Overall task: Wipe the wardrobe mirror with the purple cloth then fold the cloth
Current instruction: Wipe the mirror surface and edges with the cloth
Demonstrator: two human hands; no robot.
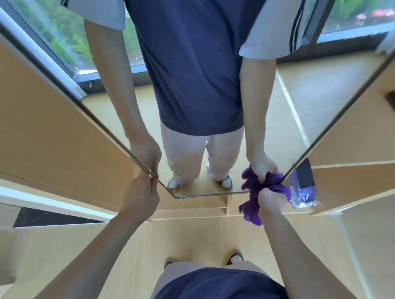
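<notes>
— Where's the purple cloth [252,206] right now?

— Bunched into a crumpled wad, pressed against the wardrobe mirror [211,80] right at its lower right corner. Loose folds spill out to the left and hang down below the bottom edge; another flap spreads to the right, over the mirror's right edge.

— And the mirror itself?

— A tall frameless pane with a thin metal edge, set in pale wood wardrobe panels. It stands upright; its bottom edge sits just above the wardrobe's low wooden ledges. The glass reflects the cloth as a second purple clump just above the real one, touching it at the surface.
</notes>
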